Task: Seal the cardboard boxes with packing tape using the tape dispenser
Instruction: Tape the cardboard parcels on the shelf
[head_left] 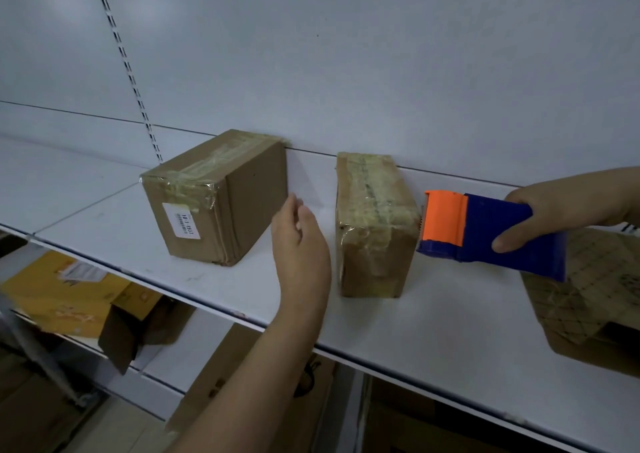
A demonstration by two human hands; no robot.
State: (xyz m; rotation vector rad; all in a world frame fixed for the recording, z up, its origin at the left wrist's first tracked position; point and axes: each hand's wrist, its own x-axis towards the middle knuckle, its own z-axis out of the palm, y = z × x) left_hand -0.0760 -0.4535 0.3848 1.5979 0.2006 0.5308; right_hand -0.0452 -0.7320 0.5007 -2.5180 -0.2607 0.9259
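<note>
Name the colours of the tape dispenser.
Blue body with an orange front, in the head view: tape dispenser.

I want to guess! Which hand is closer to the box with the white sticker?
Left. The left hand hovers open just beside the box with the white sticker; the right hand holds the tape dispenser farther away.

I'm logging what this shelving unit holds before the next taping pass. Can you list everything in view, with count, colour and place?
Labelled cardboard box: one, brown, taped on top, white label on front, left on the shelf.
Narrow cardboard box: one, brown, heavily taped, shelf centre.
Patterned box: one, brown, grid-like pattern, partly out of frame, right on the shelf.
Tape dispenser: one, blue with orange front, held beside the narrow box.
Shelf: one, white, against a white back panel.
Yellow carton: one, lower shelf, left.
Brown cartons: several, below the shelf; count unclear.
Left hand: open, between the two taped boxes.
Right hand: grips the dispenser.
</note>
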